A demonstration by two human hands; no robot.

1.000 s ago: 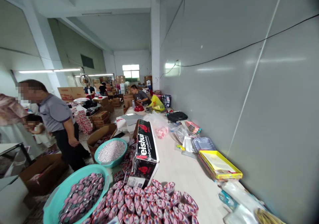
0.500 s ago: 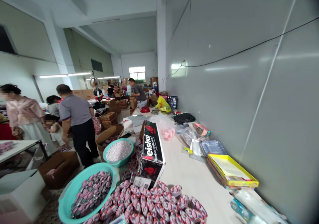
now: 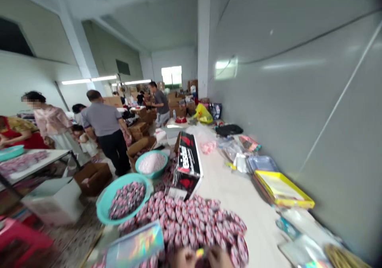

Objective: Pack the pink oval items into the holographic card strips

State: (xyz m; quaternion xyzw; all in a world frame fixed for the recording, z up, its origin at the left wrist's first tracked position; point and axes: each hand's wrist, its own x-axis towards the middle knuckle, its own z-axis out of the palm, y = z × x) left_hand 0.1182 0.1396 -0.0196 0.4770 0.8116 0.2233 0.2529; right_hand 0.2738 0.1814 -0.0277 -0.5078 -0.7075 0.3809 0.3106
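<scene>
Low at the bottom edge, my left hand (image 3: 185,257) and my right hand (image 3: 219,257) are close together, both blurred. The fingers of each look bent inward and closed. A small yellow shiny piece (image 3: 199,253) shows between them; what it belongs to cannot be made out. Around and beyond the hands stand many small oval packs (image 3: 186,216) with pink round tops, packed in rows. To the left of my left hand lies a shiny holographic sheet or bag (image 3: 140,244), over some of the packs.
A turquoise basin (image 3: 100,204) of pink and dark round pieces stands left, another basin (image 3: 140,171) of pale pieces behind it. A black printed carton (image 3: 191,156) sits ahead. Yellow tray (image 3: 298,200) and plastic bags lie right, along the wall. Several people stand at far left.
The view has tilted down and turned left, so more of the packs shows. Both my hands and most of the holographic sheet have come into view at the bottom.
</scene>
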